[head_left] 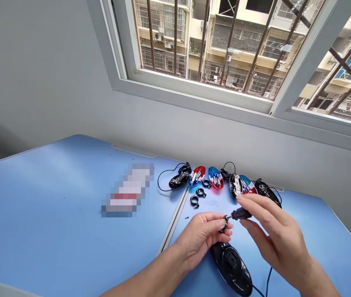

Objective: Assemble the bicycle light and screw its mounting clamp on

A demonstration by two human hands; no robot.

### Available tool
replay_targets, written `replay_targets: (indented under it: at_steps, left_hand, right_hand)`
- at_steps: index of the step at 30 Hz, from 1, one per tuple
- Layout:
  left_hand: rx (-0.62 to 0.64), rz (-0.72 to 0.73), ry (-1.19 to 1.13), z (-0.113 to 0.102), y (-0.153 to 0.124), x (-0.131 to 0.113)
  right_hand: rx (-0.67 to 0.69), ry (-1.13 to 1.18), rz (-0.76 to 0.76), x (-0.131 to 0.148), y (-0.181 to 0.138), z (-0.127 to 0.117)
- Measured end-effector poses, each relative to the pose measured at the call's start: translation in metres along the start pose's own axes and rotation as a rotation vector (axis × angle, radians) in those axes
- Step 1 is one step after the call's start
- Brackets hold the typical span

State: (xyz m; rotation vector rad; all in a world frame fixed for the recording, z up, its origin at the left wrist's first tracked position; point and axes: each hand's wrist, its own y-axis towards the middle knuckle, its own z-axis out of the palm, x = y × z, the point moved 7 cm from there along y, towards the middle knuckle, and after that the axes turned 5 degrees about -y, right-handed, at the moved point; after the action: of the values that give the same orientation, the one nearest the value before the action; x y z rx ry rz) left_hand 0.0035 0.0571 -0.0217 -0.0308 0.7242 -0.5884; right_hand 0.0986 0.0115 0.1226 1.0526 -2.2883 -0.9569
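Between the thumb and fingers of my left hand (204, 233) is a small black ring clamp (224, 225). My right hand (280, 235) grips a short screwdriver (241, 213) by its black handle. Its metal tip points left and meets the top of the clamp; whether a screw sits there is too small to tell. Just below both hands lies a black oval housing (232, 270) with a round mount on top and a cable at its lower end. More black ring clamps (194, 201) lie on the table beyond my left hand, near a tiny screw (187, 217).
Along the wall edge of the blue table (54, 214) lie red-and-blue shells (196, 176) with batteries inside, and opened black housings (180, 180) with cables. A blurred-out object (128, 192) rests to the left. A seam (173, 222) crosses the tabletop. A barred window (206, 82) is above.
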Motion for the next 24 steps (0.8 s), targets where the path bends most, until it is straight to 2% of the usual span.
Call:
replay_targets:
  at_steps: [3, 5, 10, 15, 24]
  left_hand:
    - [-0.010, -0.005, 0.011, -0.0008, 0.0000, 0.0005]
    - [-0.009, 0.000, 0.019, -0.0008, 0.0000, 0.0004]
    - [0.006, 0.000, 0.038, 0.0002, -0.0001, 0.0002]
    - [0.025, -0.017, 0.052, 0.0023, -0.0009, -0.0013]
    - [-0.009, -0.034, 0.064, -0.0017, 0.0001, -0.0018]
  right_hand:
    - [0.107, 0.042, -0.003, -0.0004, -0.0015, 0.0028]
    - [0.131, 0.095, 0.006, -0.0005, -0.0026, 0.0025]
    - [0.041, 0.152, 0.096, -0.0059, -0.0040, 0.0031]
    - [-0.040, 0.097, 0.033, -0.0038, -0.0017, 0.0035]
    - [0.192, 0.288, 0.014, -0.0007, 0.0007, 0.0012]
